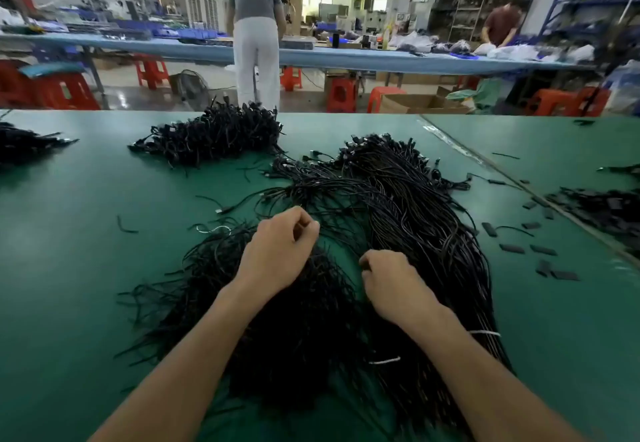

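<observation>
A big loose heap of thin black cables (398,206) covers the middle of the green table (69,268). A second mass of black cables (284,330) lies under my forearms. My left hand (280,251) hovers over the heap with curled fingers, thumb and fingertips pinched together on a thin black strand. To its right and nearer to me, my right hand (391,285) curls its fingers down into the cables at the edge of the long bundle. White ties (485,333) bind that bundle near my right forearm.
A separate cable pile (214,136) sits at the table's far side, with other piles at the left edge (24,143) and right edge (602,206). Small black flat pieces (540,251) are scattered on the right. Beyond the table a person (256,36) stands at a long bench, among red stools (65,91).
</observation>
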The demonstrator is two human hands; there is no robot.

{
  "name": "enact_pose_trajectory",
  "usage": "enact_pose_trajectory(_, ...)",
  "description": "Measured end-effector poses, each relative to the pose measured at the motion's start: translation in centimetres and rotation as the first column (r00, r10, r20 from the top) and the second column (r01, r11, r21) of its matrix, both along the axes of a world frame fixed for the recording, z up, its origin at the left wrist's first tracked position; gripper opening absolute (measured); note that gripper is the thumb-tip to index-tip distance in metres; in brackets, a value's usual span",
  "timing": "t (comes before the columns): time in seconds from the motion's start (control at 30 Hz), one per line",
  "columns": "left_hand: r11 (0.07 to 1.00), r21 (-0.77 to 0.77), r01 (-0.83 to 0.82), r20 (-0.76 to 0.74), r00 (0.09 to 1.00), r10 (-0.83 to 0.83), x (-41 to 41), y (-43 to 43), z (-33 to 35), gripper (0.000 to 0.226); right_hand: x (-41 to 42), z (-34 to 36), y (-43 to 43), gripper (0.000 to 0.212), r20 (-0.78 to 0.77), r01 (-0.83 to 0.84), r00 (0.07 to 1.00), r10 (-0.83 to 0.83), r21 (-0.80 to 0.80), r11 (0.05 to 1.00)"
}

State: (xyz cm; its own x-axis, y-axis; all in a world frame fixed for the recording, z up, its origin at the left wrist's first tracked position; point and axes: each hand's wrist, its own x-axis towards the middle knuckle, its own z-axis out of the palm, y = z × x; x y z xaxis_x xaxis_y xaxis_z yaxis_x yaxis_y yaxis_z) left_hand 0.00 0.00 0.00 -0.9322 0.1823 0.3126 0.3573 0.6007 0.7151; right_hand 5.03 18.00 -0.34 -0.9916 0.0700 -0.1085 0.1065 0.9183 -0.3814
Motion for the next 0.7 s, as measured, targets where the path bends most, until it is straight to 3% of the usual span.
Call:
enact_pose_trajectory(0.13, 0.991, -0.098, -0.095, 0.016, 0.995, 0.097, -0.8, 0.3, -2.9, 0.023, -1.1, -2.8, -1.5, 0.009, 0.006, 0.064, 0.998, -0.066, 0.212, 0.975)
enact_pose_trajectory(0.27, 0.996, 0.048, -0.080, 0.081, 0.994, 0.076, -1.7, -0.5, -4.6, 0.026, -1.7, -4.0, -1.1, 0.004, -0.099, 0.147, 0.986, -0.135, 0.126, 0.981)
enact_pose_trajectory(0.4, 0.999, 0.015, -0.036, 0.075, 0.997, 0.035, -1.1, -0.8, -4.5, 0.026, -2.5, -3.9, 0.2, 0.020, -0.056, 0.169, 0.984, -0.170, -0.030, 0.985)
enact_pose_trajectory(0.53, 0.999, -0.014, -0.045, -0.017, 0.999, 0.045, -0.1, -1.0, -2.5, 0.026, -2.6, -3.3, 1.7, 0.018, -0.031, 0.169, 0.983, -0.180, -0.224, 0.960)
enact_pose_trajectory(0.7, 0.993, -0.024, -0.113, -0.161, 0.981, 0.108, 0.4, -2.0, 0.3, 0.028, -3.7, -1.3, 2.8, 0.018, 0.019, 0.238, 0.957, -0.290, -0.624, 0.744)
